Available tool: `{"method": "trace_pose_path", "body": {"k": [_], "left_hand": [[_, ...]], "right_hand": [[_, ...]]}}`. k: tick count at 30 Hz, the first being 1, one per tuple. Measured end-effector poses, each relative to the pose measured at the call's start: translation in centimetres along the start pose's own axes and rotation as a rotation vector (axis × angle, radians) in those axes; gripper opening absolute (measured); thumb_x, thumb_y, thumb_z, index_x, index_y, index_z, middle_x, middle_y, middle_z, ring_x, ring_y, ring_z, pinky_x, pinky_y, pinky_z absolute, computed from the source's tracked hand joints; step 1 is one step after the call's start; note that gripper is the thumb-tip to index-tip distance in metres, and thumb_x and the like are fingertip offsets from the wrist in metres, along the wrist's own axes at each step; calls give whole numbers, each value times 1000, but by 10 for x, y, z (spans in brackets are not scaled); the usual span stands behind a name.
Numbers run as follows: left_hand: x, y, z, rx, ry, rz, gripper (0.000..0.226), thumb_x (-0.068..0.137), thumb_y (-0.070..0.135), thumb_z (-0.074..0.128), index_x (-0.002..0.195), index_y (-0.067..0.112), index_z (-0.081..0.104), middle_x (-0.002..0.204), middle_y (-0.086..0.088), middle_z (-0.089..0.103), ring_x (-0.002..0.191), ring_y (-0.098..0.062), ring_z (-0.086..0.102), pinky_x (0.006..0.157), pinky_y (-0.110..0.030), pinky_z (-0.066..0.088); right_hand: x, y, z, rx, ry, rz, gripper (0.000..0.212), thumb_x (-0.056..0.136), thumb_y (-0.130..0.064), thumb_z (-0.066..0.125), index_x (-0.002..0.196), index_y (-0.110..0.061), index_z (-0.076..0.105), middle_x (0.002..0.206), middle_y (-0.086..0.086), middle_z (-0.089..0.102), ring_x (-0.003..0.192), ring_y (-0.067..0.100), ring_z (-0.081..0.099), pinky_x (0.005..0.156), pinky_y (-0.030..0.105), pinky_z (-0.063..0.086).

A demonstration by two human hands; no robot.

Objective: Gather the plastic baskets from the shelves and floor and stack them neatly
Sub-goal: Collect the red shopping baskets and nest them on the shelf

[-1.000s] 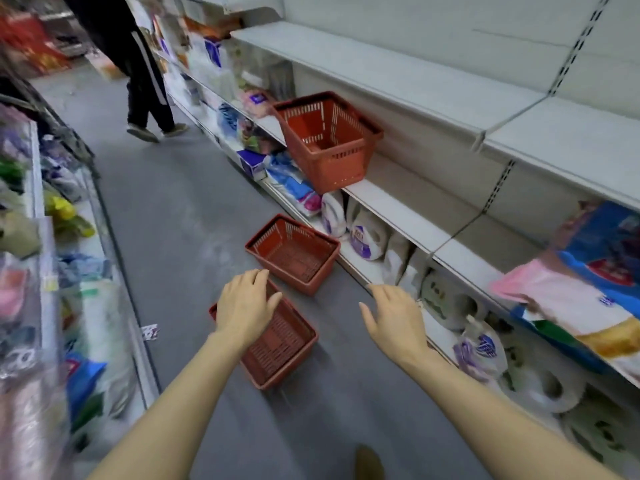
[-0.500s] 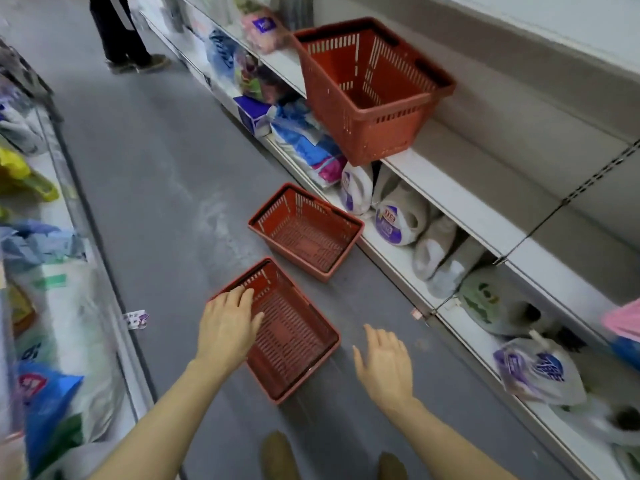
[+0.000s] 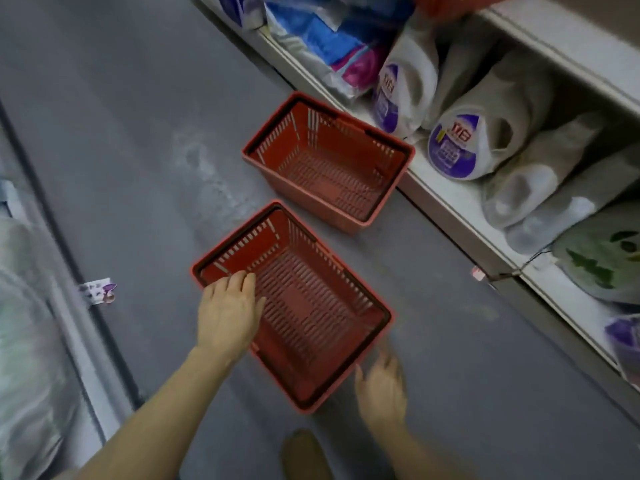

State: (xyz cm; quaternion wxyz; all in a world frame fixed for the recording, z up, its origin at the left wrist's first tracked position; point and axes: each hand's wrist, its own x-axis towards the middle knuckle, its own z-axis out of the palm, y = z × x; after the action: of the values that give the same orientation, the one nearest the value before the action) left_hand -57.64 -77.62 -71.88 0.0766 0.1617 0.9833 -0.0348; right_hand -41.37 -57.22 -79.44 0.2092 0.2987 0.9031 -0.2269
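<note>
Grey shop floor [image 3: 145, 140] carries two red baskets, near basket [image 3: 294, 306] and far basket [image 3: 329, 161], apart and unstacked. Left hand [image 3: 228, 313] and right hand [image 3: 381, 389], fingers spread, flank the near one, gripping nothing; stacking looks unstarted.

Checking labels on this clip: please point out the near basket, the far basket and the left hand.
near basket [image 3: 311, 306]: head view, slotted floor of the basket.
far basket [image 3: 332, 168]: head view, slotted floor inside.
left hand [image 3: 227, 315]: head view, back of the hand, over the near basket's left rim.
</note>
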Motion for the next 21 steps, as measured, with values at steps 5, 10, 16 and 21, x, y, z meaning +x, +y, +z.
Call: {"method": "trace_pose_path", "body": {"k": [5,10,16,21], "left_hand": [[3,-11,56,-10,-20,-28,46,77,30,82,113,2,71,109,-16,73,89,-38,69,78,-46,56],[17,-29,88,-15,-80,-88,47,85,33,75,121,4,68,116,-14,72,96,-37,69,82,-46,56],[70,-39,117,-270,-147,-329,62,98,32,57,151,6,38,150,-18,47,131,-41,48,105,-49,41],[78,-34,159,-648,-340,-424,74,102,31,54,161,15,13,149,-26,48,133,-44,48,106,-48,41]], "right_hand": [[15,-14,49,561,-63,266,89,88,-19,64,149,1,3,151,26,27,127,41,45,100,39,36],[40,-11,55,725,-58,365,83,83,7,60,150,-8,14,142,16,44,127,34,47,101,36,35],[76,54,22,588,114,286,73,88,-20,54,152,-20,19,137,18,53,115,40,56,92,47,43],[98,94,-5,515,179,294,70,80,-46,36,147,-49,15,127,19,60,105,43,61,85,48,48]]}}
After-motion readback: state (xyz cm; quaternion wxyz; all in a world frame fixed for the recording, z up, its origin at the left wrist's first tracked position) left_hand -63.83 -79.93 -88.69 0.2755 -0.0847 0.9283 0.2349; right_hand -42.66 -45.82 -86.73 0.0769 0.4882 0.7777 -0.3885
